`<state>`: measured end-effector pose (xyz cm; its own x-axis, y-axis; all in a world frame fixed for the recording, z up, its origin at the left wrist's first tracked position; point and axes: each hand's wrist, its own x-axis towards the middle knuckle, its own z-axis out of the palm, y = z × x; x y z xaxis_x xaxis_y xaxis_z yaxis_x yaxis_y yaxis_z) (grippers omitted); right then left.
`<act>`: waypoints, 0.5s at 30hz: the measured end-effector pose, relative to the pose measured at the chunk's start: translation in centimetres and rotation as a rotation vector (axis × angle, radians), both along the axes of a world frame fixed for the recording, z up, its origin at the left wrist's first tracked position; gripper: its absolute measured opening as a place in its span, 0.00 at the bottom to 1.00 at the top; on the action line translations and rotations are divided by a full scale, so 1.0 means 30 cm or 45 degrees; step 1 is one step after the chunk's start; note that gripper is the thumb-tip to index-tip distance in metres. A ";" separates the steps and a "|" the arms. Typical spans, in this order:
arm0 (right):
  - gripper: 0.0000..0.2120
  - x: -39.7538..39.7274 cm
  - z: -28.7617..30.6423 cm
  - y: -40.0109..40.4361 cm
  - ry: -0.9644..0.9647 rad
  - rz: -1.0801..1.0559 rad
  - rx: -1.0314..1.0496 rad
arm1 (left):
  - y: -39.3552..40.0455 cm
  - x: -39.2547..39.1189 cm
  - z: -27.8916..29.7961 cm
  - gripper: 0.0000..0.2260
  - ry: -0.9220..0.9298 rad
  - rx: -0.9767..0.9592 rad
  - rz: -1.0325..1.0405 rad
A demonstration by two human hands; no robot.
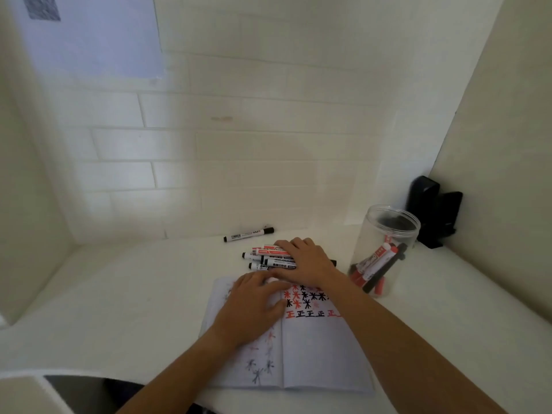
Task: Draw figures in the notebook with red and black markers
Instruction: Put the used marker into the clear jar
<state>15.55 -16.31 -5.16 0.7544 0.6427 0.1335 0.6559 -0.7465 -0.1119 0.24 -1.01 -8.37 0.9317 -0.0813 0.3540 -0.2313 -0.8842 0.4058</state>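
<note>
An open notebook (322, 354) lies on the white desk, its right page carrying rows of red and black star and character figures. My left hand (254, 309) rests flat on the left page near the spine. My right hand (301, 258) lies over a small pile of red and black markers (263, 259) just beyond the notebook, fingers spread on top of them. Whether it grips one is hidden under the palm. One black marker (249, 234) lies apart, near the back wall.
A clear plastic jar (385, 249) holding several red and black markers stands to the right of the notebook. A black device (433, 210) sits in the back right corner. White walls close in on the left, back and right of the desk (134, 294).
</note>
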 end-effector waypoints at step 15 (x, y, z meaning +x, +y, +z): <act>0.40 0.018 0.031 0.015 0.093 0.061 -0.012 | -0.016 -0.017 0.008 0.16 -0.089 -0.111 0.074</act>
<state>16.08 -15.85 -4.23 0.7304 0.6790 0.0734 0.6810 -0.7159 -0.1539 -0.26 -1.49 -8.13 0.9069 0.0063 0.4214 -0.2107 -0.8592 0.4663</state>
